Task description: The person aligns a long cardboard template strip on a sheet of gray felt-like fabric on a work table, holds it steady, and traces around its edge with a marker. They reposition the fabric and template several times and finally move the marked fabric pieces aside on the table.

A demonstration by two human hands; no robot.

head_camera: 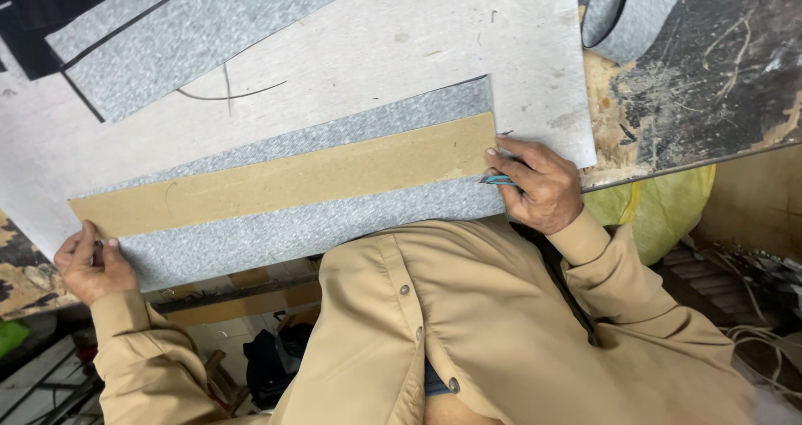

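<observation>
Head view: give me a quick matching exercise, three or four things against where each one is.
Things:
1. brown card strip
2. left hand
3. right hand
4. yellow bag

Places:
A. at the strip's right end
B. below the table edge, at right
C. lying on the grey sheet
D. at the strip's left end

Pairs: 1-C, 2-D, 3-A, 4-B

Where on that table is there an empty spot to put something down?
Bare pale board lies between the upper grey sheets and the grey strip under the brown template. Crowded near both hands, left hand and right hand.
</observation>
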